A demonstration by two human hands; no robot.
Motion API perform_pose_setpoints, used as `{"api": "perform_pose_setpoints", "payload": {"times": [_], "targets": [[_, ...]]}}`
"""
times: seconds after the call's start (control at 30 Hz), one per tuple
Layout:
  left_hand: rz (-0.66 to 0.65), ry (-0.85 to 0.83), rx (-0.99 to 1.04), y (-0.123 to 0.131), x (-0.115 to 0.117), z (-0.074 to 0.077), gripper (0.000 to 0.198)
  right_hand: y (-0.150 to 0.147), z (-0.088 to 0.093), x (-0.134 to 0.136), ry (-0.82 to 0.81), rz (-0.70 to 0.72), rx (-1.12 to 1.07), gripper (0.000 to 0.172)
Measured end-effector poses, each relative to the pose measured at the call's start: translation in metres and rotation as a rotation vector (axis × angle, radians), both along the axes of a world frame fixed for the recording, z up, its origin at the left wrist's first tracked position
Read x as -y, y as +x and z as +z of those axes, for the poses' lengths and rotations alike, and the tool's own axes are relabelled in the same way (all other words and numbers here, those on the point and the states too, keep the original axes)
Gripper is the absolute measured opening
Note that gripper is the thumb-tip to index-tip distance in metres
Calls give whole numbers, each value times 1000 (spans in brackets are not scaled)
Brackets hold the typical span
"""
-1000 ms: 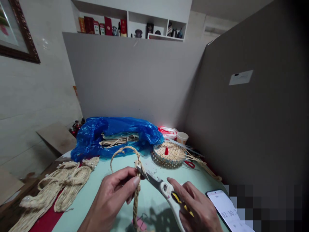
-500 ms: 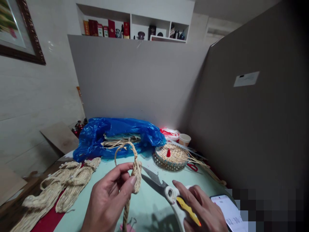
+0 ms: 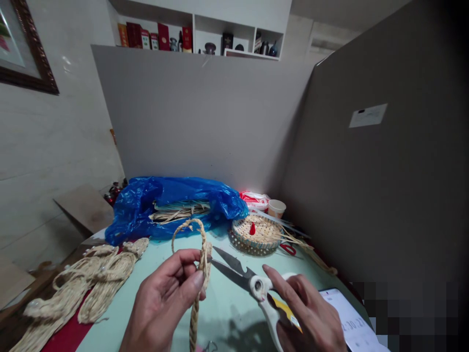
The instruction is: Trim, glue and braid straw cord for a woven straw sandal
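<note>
My left hand [image 3: 166, 293] pinches a braided straw cord [image 3: 202, 249] between thumb and fingers. The cord arches into a loop above the hand, and a thick tail hangs below it. A flat coiled straw piece shows just behind the thumb. My right hand [image 3: 306, 310] grips scissors [image 3: 258, 288] with white and yellow handles. Their blades are parted and point left, with the lower serrated blade's tip at the straw piece beside my left fingertips. The tip of that blade is partly hidden by the straw.
Woven straw pieces with beads [image 3: 110, 274] lie at left. A blue plastic bag [image 3: 135, 205] holding straw is at the back. Beside it stand a round woven basket [image 3: 238, 239] with a red tassel, a paper cup [image 3: 277, 208] and red-handled scissors [image 3: 288, 249]. A phone [image 3: 351, 318] lies at right.
The straw piece in my left hand has turned more edge-on. The scissors' blades have come closer to it, the lower blade now touching or overlapping it. The view has shifted slightly.
</note>
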State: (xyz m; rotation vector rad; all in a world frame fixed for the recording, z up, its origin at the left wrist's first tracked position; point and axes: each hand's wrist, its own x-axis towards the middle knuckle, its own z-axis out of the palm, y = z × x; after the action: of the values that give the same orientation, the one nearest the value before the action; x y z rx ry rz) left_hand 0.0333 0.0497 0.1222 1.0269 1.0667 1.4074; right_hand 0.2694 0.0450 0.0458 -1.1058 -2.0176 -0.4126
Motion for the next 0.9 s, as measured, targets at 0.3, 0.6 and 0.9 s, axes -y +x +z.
{"api": "perform_pose_setpoints", "payload": {"times": [0.3,0.6,0.9], "targets": [[76,23,-87,2,1,3,35,-8,0,2,0,-11,-54,67],[117,80,-187,5,3,2,28,-3,-2,0,-21,36,-20,68],[107,38,-125,5,0,1,33,-4,-7,0,-98,56,-47,67]]}}
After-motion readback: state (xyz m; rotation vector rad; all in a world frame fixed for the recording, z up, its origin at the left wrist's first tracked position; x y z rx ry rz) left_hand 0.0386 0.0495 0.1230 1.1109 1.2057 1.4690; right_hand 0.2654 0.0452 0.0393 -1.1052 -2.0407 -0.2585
